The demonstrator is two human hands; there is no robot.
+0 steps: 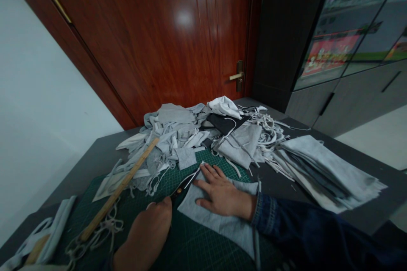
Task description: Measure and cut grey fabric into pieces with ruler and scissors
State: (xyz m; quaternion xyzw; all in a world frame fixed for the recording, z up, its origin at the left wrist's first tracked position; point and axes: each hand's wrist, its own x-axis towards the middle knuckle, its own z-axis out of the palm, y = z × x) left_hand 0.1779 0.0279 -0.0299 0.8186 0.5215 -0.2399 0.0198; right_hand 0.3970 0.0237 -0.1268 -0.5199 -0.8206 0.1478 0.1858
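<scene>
My right hand (pixel 224 197), in a dark denim sleeve, lies flat with its fingers spread on a grey fabric piece (pixel 222 226). The piece rests on a green cutting mat (pixel 190 247). My left hand (pixel 148 233) is closed round the handles of dark scissors (pixel 180 188). The blades point up and to the right, along the fabric piece's left edge, close to my right fingertips. A thin pale strip (pixel 192 177) runs from the scissor tips.
A long wooden ruler (pixel 119 188) lies diagonally on the mat's left side. Behind the mat is a heap of grey and white fabric scraps and cords (pixel 178 135). A stack of grey fabric pieces (pixel 327 169) sits at right on the dark table (pixel 92 156). A red-brown door (pixel 165 38) stands behind.
</scene>
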